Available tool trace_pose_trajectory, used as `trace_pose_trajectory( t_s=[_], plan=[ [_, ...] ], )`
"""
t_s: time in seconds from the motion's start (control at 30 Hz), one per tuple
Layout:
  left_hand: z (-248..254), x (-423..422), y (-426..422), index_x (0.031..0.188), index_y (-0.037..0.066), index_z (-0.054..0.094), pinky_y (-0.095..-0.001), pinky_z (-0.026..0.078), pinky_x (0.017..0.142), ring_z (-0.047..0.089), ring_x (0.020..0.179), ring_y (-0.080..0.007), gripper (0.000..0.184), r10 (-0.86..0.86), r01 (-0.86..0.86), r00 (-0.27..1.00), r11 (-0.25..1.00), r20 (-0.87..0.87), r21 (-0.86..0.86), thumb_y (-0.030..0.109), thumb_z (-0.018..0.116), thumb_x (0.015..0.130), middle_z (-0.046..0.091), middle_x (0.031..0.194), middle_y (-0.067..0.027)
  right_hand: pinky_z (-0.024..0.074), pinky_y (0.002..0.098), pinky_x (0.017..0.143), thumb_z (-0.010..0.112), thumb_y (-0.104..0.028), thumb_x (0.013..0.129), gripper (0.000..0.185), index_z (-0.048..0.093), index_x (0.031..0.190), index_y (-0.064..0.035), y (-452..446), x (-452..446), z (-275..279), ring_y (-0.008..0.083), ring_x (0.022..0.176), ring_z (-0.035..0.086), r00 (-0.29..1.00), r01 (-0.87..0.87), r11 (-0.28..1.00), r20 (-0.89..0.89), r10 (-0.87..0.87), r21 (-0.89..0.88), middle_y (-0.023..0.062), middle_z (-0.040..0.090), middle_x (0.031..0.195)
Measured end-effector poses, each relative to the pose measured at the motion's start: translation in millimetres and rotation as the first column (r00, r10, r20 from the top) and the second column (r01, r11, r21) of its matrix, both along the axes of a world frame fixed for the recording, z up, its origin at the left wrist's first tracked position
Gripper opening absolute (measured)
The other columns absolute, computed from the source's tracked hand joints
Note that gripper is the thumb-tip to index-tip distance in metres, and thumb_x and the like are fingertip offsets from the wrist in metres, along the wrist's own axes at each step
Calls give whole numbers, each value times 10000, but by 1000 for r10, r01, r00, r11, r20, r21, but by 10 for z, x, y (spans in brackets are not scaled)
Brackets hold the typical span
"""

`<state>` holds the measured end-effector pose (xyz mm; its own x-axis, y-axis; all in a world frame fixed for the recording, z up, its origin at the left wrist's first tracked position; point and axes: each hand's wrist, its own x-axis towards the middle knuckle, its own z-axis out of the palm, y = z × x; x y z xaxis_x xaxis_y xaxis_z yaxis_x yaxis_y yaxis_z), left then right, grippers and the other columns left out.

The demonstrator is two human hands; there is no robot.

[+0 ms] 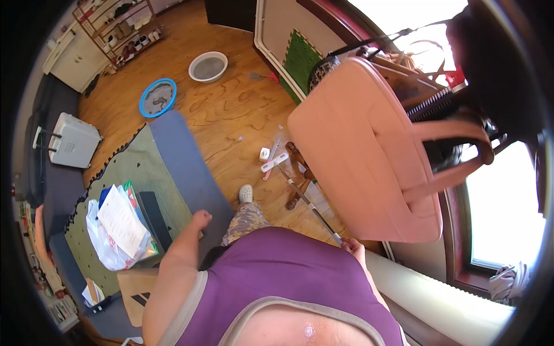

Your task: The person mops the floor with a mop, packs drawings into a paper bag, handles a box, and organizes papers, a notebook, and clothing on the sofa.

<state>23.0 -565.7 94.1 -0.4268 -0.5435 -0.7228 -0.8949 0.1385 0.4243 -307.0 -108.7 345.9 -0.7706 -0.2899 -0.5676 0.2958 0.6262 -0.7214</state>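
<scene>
My right hand is closed around the near end of a telescopic pole, close to my right side. The pole slants forward and left, down toward the wooden floor. At its far end is a flat white head with dark spots. Beside that head, a small white block and a clear strip lie on the floor. My left hand is curled shut over the edge of the blue mat, with nothing visible in it. A shoe on one foot shows between my hands.
A large salmon-pink padded piece with strap-like loops fills the right, above turned wooden legs. Left, a green cloth bears papers and bags. A blue-rimmed basin, white basin and suitcase stand farther off.
</scene>
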Motion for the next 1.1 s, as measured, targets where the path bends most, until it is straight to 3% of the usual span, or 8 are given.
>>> trace_pose_trajectory(
  t_s=[0.4, 0.53, 0.6, 0.67, 0.7, 0.8, 0.97, 1.1],
  plan=[
    [234, -2810, -1792, 901, 53, 630, -369, 495, 716, 617, 762, -252, 198, -59, -55, 894, 969, -444, -239, 229, 660, 816, 659, 827, -130, 432, 250, 594, 543, -80, 891, 265, 587, 1098, 80, -740, 238, 217, 103, 692, 539, 998, 61, 996, -38, -58, 61, 78, 588, 768],
    [233, -2859, -1357, 925, 60, 623, -353, 497, 713, 615, 772, -225, 177, -51, 37, 844, 999, -535, -37, 198, 641, 815, 661, 843, -118, 412, 322, 881, 438, -69, 943, 293, 516, 1206, 36, 585, -529, 2243, 226, 1069, 476, 650, -79, 992, -750, 122, 93, 152, 478, 1160],
    [403, -2631, -1146, 1003, 54, 629, -381, 500, 750, 629, 840, -283, 257, -234, 224, 867, 972, -441, -75, 221, 643, 809, 658, 933, -168, 402, 358, 1025, 386, -63, 969, 315, 481, 1260, 14, 918, -876, 3276, 288, 1257, 444, 219, -129, 980, -959, 179, 154, 188, 424, 1356],
    [312, -2345, -1127, 1047, 61, 635, -398, 498, 779, 629, 901, -310, 314, -466, 454, 851, 885, -242, -109, 253, 646, 800, 656, 994, -174, 460, 514, 905, 355, -67, 972, 324, 460, 1237, 88, -241, -974, 3383, 346, 1118, 532, 136, 23, 966, -958, 253, 258, 289, 439, 1298],
    [261, -2188, -1169, 1056, 67, 638, -402, 497, 785, 629, 911, -313, 328, -469, 463, 869, 883, -160, -75, 266, 646, 795, 657, 1003, -166, 460, 514, 905, 355, -67, 972, 324, 460, 1237, 88, -370, -1092, 3332, 346, 1118, 532, 137, 44, 966, -960, 246, 253, 289, 439, 1298],
    [309, -1742, -1377, 1012, 74, 660, -401, 496, 794, 635, 901, -313, 312, -331, 325, 943, 940, -42, -102, 290, 661, 788, 667, 977, -153, 386, 392, 1043, 236, -153, 1004, 464, 188, 1402, 80, -758, -1241, 3298, 306, 1184, 504, 674, -67, 990, -737, -45, -122, 203, 377, 1395],
    [275, -1420, -1842, 889, 57, 681, -402, 494, 802, 640, 886, -302, 250, -41, 44, 995, 999, 90, -31, 292, 671, 802, 673, 919, -163, 315, 504, 1063, 316, -737, 816, 836, 237, 1454, -202, -1451, -1021, 3327, 302, 1371, 262, 312, 5, 973, -925, 217, 229, 100, 195, 1514],
    [220, -1586, -2161, 909, 58, 674, -400, 496, 788, 639, 876, -303, 264, -192, 195, 979, 979, 67, -52, 302, 662, 809, 671, 918, -161, 332, 480, 990, 348, -653, 802, 766, 285, 1388, -165, -1405, -1149, 3268, 287, 1263, 302, 264, 212, 971, -963, 51, 110, 99, 258, 1388]
  ],
)
